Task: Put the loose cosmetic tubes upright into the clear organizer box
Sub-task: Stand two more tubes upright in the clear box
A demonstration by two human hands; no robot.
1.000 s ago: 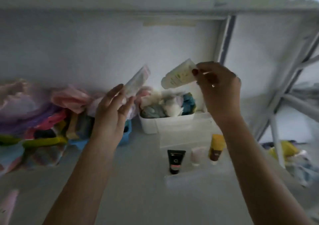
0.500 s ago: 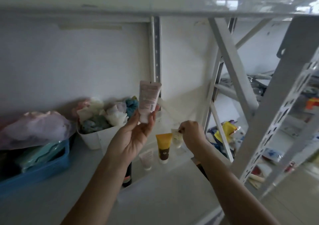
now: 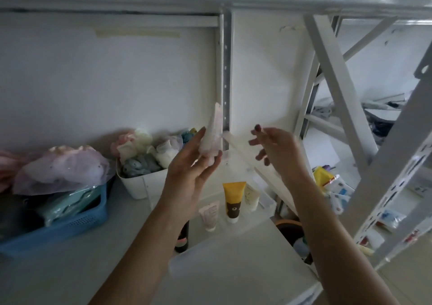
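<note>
1. Setting: a storage or utility area fitted with white metal racking, apparently domestic.
2. Evidence, structure: a perforated upright post (image 3: 226, 75) directly behind the hands, and diagonal braces (image 3: 336, 80) to the right of the right hand (image 3: 273, 148).
3. Evidence, contents: left of the left hand (image 3: 189, 171), a white bin (image 3: 142, 185) of rolled fabric items and a blue basket (image 3: 70, 225) of soft goods.
4. Evidence, contents: below the hands, cosmetic tubes (image 3: 233, 199) standing in a clear organizer box (image 3: 264, 202).
</note>
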